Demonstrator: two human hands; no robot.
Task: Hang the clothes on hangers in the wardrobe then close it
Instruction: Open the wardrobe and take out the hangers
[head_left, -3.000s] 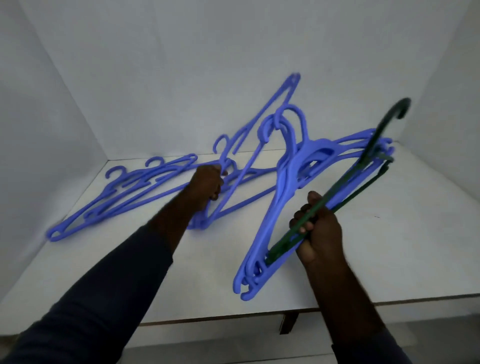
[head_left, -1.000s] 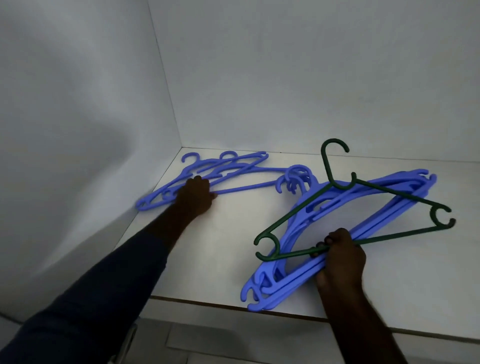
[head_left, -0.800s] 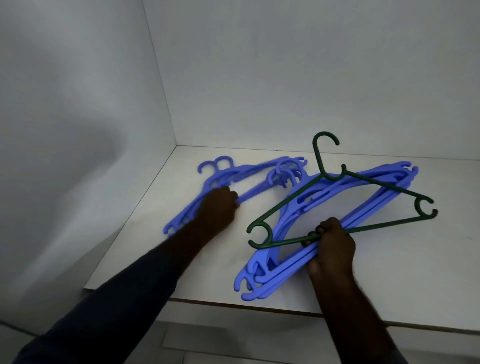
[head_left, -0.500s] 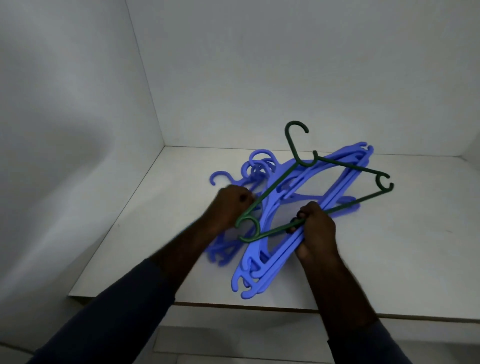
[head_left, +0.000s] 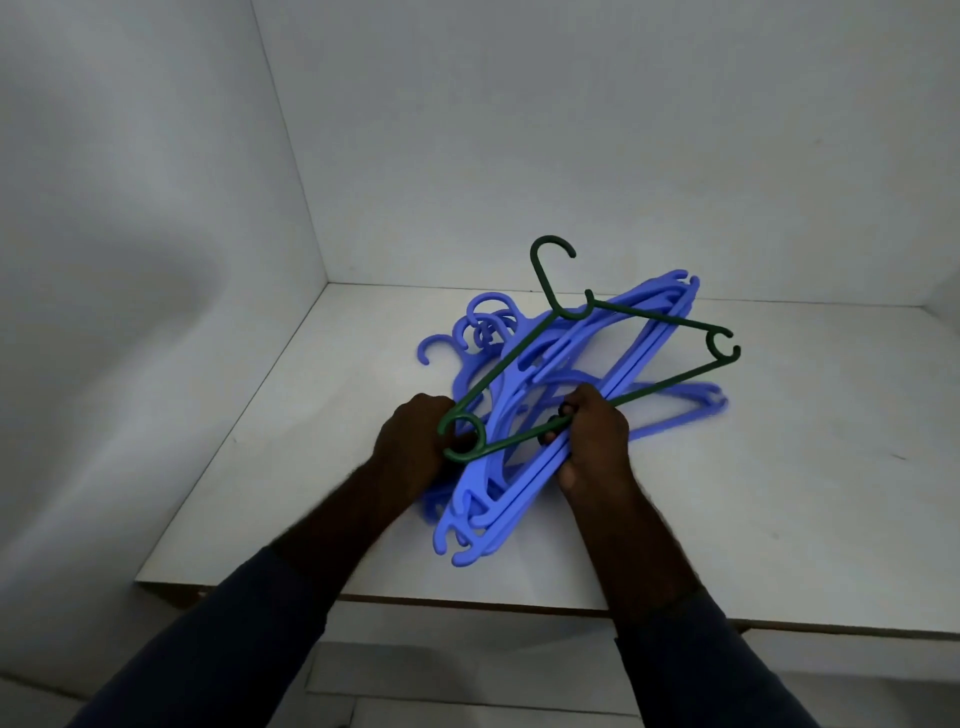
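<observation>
Hands, left (head_left: 410, 449) and right (head_left: 595, 441), grip hangers (head_left: 511, 501) between them.

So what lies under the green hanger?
A bundle of blue hangers, which the right hand grips together with it. Their number cannot be counted: they overlap, and the left hand covers some.

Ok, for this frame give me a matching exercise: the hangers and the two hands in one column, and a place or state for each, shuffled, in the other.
Column one:
1. green hanger
2. blue hangers
3. left hand
4. right hand

Column two:
a. grips the pile's left side, beside the green end loop
b. the only one of its colour, on top of the pile
c. grips the green bottom bar near its middle
d. bunched in a pile on the white shelf

Pairs: 1-b, 2-d, 3-a, 4-c.
</observation>
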